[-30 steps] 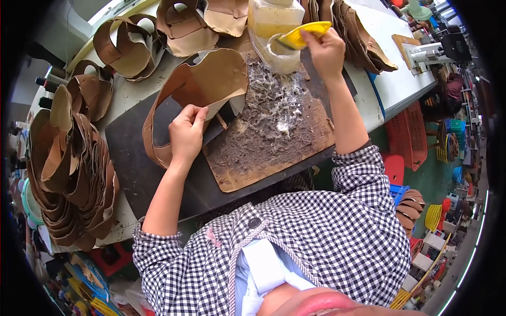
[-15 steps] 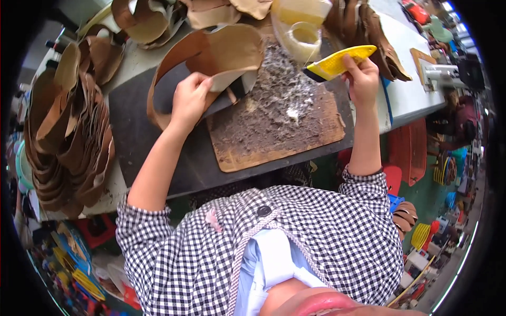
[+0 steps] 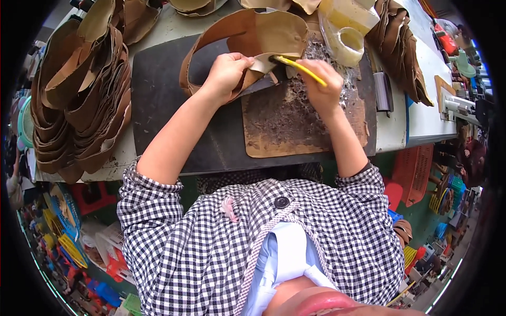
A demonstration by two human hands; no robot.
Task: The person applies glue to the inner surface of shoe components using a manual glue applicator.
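Note:
My left hand (image 3: 227, 76) pinches the near edge of a brown leather piece (image 3: 279, 30), which curves round in a loop with its pale inner side showing. In my right hand (image 3: 322, 87) is a yellow-handled brush (image 3: 308, 71) with a dark tip. That tip touches the pale edge of the leather, just right of my left fingers. Under the right hand lies a worn brown board (image 3: 274, 131), crusted with grey and whitish residue, on a black mat (image 3: 163, 79). A translucent yellowish container (image 3: 350, 45) with a round opening stands beyond the right hand.
Stacked brown leather pieces (image 3: 79, 121) cover the table's left side. More folded leather (image 3: 400, 52) lies at the far right, near a dark metal-edged object (image 3: 383, 92). A red plastic basket (image 3: 414, 174) stands below the table's right edge.
My right hand has brought the brush leftward from beside the container to the leather's edge, turning it edge-on. My left hand still grips the leather. The whole view has shifted.

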